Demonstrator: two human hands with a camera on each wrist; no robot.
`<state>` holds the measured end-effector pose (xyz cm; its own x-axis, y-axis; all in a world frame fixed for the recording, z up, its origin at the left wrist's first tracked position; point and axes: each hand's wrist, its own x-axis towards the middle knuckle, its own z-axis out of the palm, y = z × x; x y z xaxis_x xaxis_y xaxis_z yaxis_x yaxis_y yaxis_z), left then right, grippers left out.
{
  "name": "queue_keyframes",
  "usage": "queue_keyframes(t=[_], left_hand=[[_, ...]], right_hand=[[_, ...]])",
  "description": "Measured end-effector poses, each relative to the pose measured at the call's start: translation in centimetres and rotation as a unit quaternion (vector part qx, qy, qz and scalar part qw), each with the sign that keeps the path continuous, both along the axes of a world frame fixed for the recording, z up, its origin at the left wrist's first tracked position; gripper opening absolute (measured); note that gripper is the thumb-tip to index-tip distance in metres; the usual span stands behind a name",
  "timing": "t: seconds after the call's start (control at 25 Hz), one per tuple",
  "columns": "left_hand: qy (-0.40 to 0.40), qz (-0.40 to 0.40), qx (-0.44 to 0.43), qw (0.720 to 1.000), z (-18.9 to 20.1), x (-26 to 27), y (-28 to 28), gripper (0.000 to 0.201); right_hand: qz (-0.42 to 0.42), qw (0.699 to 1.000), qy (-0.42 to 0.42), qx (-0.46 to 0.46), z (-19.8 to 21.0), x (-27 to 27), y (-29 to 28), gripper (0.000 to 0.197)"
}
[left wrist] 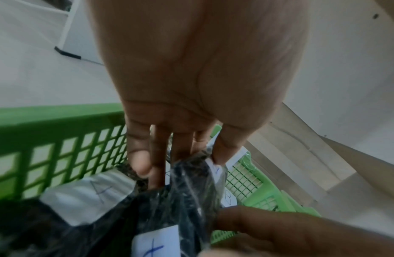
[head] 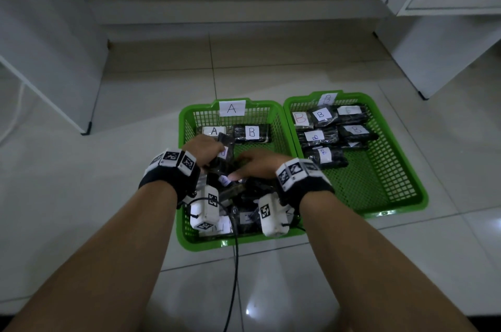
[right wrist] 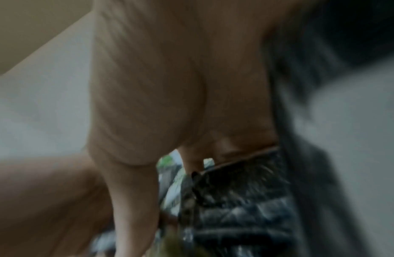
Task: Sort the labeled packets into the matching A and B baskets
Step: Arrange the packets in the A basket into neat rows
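The green basket tagged A (head: 187, 114) holds a pile of black packets with white labels. Over the pile, my left hand (head: 218, 151) pinches one black packet (left wrist: 191, 191) between thumb and fingers, the thumb on its white label. Beside it lies a packet labelled A (left wrist: 92, 193). Just to the right, my right hand (head: 242, 170) reaches into the pile. Its fingers curl over the edge of another black packet (right wrist: 240, 200); that view is blurred. At the back of basket A lie a packet marked A (head: 214, 131) and one marked B (head: 250, 133).
The basket tagged B (head: 379, 109) stands right of basket A on the tiled floor and holds several B packets (head: 321, 114) in its back half. White cabinets (head: 447, 33) stand at right and left. A black cable (head: 235, 264) runs toward me.
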<state>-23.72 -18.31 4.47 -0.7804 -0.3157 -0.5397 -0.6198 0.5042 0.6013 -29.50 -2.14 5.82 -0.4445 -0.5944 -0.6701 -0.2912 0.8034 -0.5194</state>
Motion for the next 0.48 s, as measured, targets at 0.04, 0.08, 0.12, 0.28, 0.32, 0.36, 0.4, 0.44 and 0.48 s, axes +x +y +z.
queue_keyframes(t=[0.04,0.08,0.12,0.28,0.32,0.36,0.4,0.44,0.48], left_hand=[[0.000,0.030,0.041,0.999,-0.1,0.2,-0.1,0.026],[0.008,0.064,0.068,0.996,-0.6,0.2,-0.4,0.027],[0.025,0.072,0.067,0.995,-0.8,0.2,-0.6,0.027],[0.012,0.128,0.130,0.983,-0.5,0.5,-0.7,0.019],[0.002,0.127,0.138,0.982,-0.3,0.6,-0.8,0.019],[0.005,0.119,0.133,0.984,-0.1,0.5,-0.8,0.020],[0.021,0.112,0.128,0.985,-0.1,0.4,-0.9,0.021],[0.043,0.118,0.128,0.984,0.1,0.4,-0.9,0.020],[0.066,0.138,0.134,0.979,0.2,0.2,-0.9,0.019]], right_hand=[[0.011,1.000,0.019,-0.002,-0.4,0.3,-0.3,0.056],[0.007,0.999,0.031,-0.011,-0.9,0.4,-0.5,0.061],[-0.004,0.999,0.036,-0.020,-1.2,0.3,-0.7,0.063],[0.055,0.994,0.092,0.006,-1.6,0.8,-1.4,0.067],[0.069,0.992,0.105,0.008,-1.8,1.0,-1.6,0.064],[0.069,0.992,0.109,0.002,-1.8,1.1,-1.8,0.057],[0.061,0.992,0.109,-0.007,-1.7,1.0,-1.9,0.050],[0.055,0.992,0.112,-0.019,-1.6,0.8,-1.9,0.044],[0.049,0.992,0.111,-0.026,-1.6,0.5,-1.8,0.040]])
